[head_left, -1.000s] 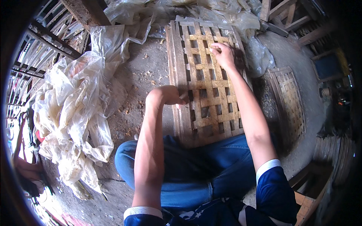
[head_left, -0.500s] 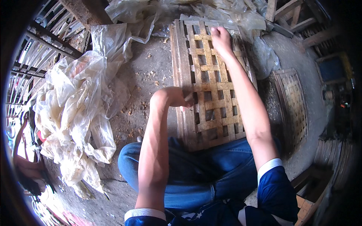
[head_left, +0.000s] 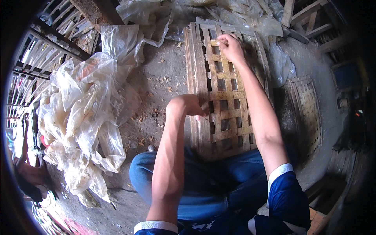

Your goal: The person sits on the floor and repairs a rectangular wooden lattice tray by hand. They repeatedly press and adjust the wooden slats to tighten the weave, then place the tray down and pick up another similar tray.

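A rectangular woven bamboo panel with wooden edge strips lies in front of my bent, denim-covered legs. My left hand is bent at the wrist over the panel's left wooden edge, fingers curled onto it beside the lattice. Near the panel's far end, my right hand rests on the lattice with fingers closed in a pinch; what lies between the fingertips, if anything, is too small to make out.
Crumpled clear plastic sheeting covers the left and far floor. A second woven panel lies at the right. Wooden beams, slatted structures and debris on the grey concrete surround me.
My right hand went toward the panel's far end, then came slightly back down. The panel and both arms appear a little farther right in the picture, along with the surroundings.
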Demonstrator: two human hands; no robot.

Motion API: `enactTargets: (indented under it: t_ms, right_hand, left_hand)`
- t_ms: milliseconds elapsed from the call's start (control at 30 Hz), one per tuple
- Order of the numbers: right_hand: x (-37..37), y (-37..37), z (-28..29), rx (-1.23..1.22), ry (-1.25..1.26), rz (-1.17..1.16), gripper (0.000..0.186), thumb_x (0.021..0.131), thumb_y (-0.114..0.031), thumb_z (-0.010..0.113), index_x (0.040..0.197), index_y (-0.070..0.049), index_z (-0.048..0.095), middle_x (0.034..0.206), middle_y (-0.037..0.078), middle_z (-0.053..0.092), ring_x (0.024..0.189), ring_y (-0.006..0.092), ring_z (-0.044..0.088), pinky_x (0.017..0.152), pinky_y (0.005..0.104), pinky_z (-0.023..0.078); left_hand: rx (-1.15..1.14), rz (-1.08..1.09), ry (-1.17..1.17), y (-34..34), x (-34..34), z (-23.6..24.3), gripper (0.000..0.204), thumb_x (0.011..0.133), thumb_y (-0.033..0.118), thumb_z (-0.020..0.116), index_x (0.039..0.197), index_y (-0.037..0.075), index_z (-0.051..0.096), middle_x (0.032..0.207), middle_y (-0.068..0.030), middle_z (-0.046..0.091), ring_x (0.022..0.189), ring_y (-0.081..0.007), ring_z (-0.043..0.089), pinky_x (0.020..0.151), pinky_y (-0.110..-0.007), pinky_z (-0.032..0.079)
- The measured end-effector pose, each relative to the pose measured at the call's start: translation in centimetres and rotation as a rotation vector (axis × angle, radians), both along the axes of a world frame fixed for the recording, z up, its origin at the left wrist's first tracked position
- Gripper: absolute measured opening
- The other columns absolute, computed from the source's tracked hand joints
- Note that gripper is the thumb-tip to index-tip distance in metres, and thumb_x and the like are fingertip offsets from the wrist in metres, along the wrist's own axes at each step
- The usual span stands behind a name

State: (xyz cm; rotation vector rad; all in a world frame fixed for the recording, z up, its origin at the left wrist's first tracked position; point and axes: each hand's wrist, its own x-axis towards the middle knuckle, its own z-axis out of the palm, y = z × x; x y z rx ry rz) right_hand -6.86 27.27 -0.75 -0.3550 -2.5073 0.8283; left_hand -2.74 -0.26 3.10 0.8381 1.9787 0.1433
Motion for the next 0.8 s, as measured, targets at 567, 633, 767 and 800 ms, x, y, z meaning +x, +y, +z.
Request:
enactTargets:
  t_ms: [567, 633, 767, 800]
  right_hand:
    - [-1.1, -6.9, 3.7, -0.230, -0.055, 0.099, 0.009, 0.095, -0.015, 0.063, 0.099, -0.006, 0.065, 0.094, 0.009, 0.066, 0.083, 0.0224, 0.063, 0.076, 0.0373, 0.052]
    - [-1.3, -11.4, 5.1, -0.325, -0.014, 0.291, 0.011, 0.095, -0.015, 0.063, 0.103, -0.007, 0.065, 0.101, 0.009, 0.067, 0.089, 0.0181, 0.065, 0.077, 0.0315, 0.053]
    - [-0.4, -18.2, 5.7, -0.152, 0.239, 0.535, 0.010, 0.088, -0.013, 0.073, 0.096, -0.008, 0.069, 0.113, 0.010, 0.064, 0.094, 0.0197, 0.064, 0.079, 0.0298, 0.055]
    - [-0.3, -18.2, 4.8, -0.180, 0.341, 0.500, 0.009, 0.086, -0.012, 0.075, 0.093, -0.008, 0.070, 0.116, 0.010, 0.064, 0.095, 0.0209, 0.064, 0.080, 0.0301, 0.055]
  left_hand:
    - [0.025, -0.077, 0.009, -0.4, 0.0, 0.4, 0.051, 0.083, 0.056, 0.068, 0.103, 0.010, 0.077, 0.112, -0.0171, 0.071, 0.104, -0.0333, 0.067, 0.091, -0.043, 0.050]
    - [0.021, -0.074, -0.016, -0.2, 0.0, 1.3, 0.055, 0.082, 0.055, 0.068, 0.109, 0.008, 0.074, 0.114, -0.0187, 0.070, 0.106, -0.0337, 0.066, 0.093, -0.042, 0.050]
    - [0.068, -0.075, -0.028, -0.4, -0.5, -0.5, 0.060, 0.080, 0.056, 0.069, 0.115, 0.008, 0.072, 0.116, -0.0199, 0.069, 0.109, -0.0352, 0.065, 0.095, -0.042, 0.049]
    - [0.057, -0.079, -0.013, -0.1, -0.3, 0.0, 0.060, 0.080, 0.056, 0.069, 0.114, 0.008, 0.073, 0.116, -0.0200, 0.069, 0.109, -0.0353, 0.065, 0.095, -0.043, 0.049]
